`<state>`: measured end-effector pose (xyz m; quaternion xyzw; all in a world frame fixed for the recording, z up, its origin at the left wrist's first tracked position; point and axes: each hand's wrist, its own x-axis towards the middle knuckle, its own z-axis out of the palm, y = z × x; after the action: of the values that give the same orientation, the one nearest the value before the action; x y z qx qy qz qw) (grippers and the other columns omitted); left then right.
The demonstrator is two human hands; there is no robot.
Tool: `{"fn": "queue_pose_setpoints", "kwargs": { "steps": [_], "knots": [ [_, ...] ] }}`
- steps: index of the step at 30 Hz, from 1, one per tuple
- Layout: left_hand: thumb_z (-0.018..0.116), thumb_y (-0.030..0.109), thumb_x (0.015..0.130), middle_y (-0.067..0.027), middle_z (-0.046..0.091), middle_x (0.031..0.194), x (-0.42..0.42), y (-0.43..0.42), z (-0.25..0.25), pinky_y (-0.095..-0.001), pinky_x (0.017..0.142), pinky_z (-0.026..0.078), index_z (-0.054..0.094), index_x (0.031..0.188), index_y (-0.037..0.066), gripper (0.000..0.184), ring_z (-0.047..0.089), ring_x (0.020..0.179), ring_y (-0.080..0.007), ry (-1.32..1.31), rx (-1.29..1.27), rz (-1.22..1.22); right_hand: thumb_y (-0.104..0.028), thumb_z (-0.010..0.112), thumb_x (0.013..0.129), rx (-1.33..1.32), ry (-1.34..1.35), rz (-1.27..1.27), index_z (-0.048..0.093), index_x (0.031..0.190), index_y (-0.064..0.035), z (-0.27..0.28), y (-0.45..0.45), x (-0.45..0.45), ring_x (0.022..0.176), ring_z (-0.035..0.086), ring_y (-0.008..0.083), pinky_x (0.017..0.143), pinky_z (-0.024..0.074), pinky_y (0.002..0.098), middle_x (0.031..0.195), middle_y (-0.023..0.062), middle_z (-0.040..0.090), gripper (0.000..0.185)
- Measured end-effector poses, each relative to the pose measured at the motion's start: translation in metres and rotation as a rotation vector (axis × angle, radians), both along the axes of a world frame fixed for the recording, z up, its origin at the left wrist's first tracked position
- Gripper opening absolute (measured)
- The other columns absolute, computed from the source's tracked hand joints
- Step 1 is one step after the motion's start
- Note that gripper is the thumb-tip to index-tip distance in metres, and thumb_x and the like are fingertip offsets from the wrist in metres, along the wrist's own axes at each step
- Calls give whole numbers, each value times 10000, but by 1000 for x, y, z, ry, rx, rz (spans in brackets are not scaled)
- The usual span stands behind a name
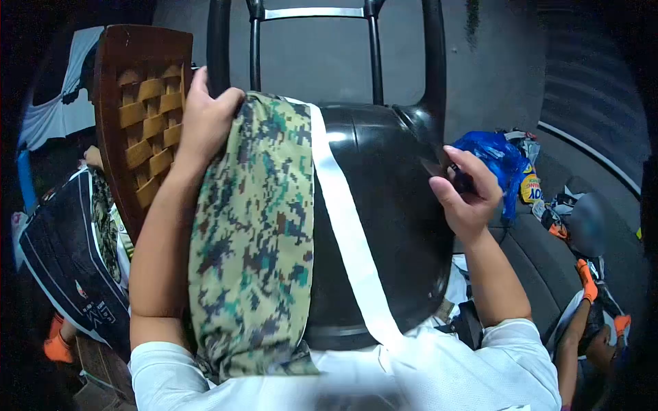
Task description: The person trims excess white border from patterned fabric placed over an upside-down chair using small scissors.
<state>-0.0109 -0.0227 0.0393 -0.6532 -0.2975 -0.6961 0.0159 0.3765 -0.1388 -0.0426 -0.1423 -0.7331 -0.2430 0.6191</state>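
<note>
Camouflage fabric lies along the left part of a black chair seat. My left hand is at the fabric's far left corner, its fingers closed around the edge there. A white strip runs over the seat along the fabric's right edge, down to my white shirt. My right hand is raised at the right edge of the seat, fingers curled toward a small dark object that is hard to make out.
A wooden woven chair back stands at the left. Black chair posts rise ahead. Blue plastic lies at the right, near a dark sofa. Other people's limbs show at lower right and far left.
</note>
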Motion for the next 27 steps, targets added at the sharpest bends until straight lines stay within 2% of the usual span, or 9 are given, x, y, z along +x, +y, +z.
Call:
{"fn": "queue_pose_setpoints", "kwargs": {
  "steps": [5, 9, 12, 14, 16, 17, 19, 22, 27],
  "knots": [
    [640, 135, 922, -218, 704, 1172, 13, 15, -30, -351, 953, 533, 522, 1382, -71, 518, 669, 970, -281, -30, 54, -78, -86, 845, 887, -405, 184, -60, 735, 1358, -47, -29, 47, -17, 863, 630, 130, 828, 501, 234, 1113, 59, 754, 486],
    [629, 125, 925, -224, 696, 1188, 14, 41, -30, -350, 950, 535, 523, 1369, -69, 495, 668, 995, -277, -10, 63, -82, -102, 858, 890, -594, 306, 108, 749, 1347, -60, -32, 66, -39, 834, 596, 109, 806, 478, 220, 1061, 32, 722, 471],
    [632, 123, 927, -221, 693, 1198, 19, 51, -23, -350, 949, 536, 518, 1377, -69, 502, 668, 1005, -276, 27, 44, -157, -111, 848, 913, -551, 313, 28, 718, 1387, -49, -29, 81, -27, 809, 575, 101, 806, 484, 231, 1001, 15, 697, 496],
    [635, 120, 929, -219, 691, 1209, 13, 59, -22, -349, 948, 537, 513, 1385, -68, 509, 668, 1015, -274, 46, 11, -226, -176, 850, 937, -323, 475, 82, 741, 1352, -78, -14, 103, -17, 705, 555, 89, 670, 461, 221, 895, 5, 684, 440],
    [638, 121, 932, -217, 690, 1212, 9, 72, -20, -348, 951, 536, 509, 1393, -69, 515, 668, 1018, -273, 42, 9, -240, -283, 746, 1055, -421, 679, 145, 669, 1423, -42, 21, 109, -2, 666, 486, 58, 623, 430, 220, 908, -15, 614, 446],
    [641, 121, 935, -216, 689, 1216, 8, 79, -19, -346, 954, 535, 506, 1401, -69, 521, 668, 1021, -271, 46, 9, -257, -283, 746, 1055, -419, 681, 147, 669, 1423, -42, 36, 124, 10, 666, 486, 58, 623, 430, 220, 908, -15, 614, 446],
    [647, 123, 941, -213, 687, 1223, 10, 90, -23, -343, 960, 532, 499, 1417, -70, 534, 667, 1028, -268, 53, 7, -295, -380, 632, 1120, -357, 824, 297, 702, 1363, -49, 63, 159, 32, 599, 456, 43, 552, 383, 215, 910, -16, 613, 416],
    [659, 132, 948, -217, 683, 1238, 21, 92, -27, -343, 974, 527, 487, 1443, -70, 561, 666, 1045, -270, 68, 18, -313, -448, 558, 1141, -394, 819, 294, 721, 1326, -52, 82, 192, 43, 573, 454, 43, 536, 382, 231, 956, 2, 668, 467],
    [671, 155, 967, -229, 673, 1290, 25, 101, -33, -350, 1011, 516, 457, 1509, -60, 621, 664, 1092, -279, 82, 21, -283, -548, 540, 1117, -788, 765, 227, 749, 1270, -36, 72, 211, 36, 557, 488, 73, 521, 423, 269, 1068, 57, 761, 574]
  ]
}}
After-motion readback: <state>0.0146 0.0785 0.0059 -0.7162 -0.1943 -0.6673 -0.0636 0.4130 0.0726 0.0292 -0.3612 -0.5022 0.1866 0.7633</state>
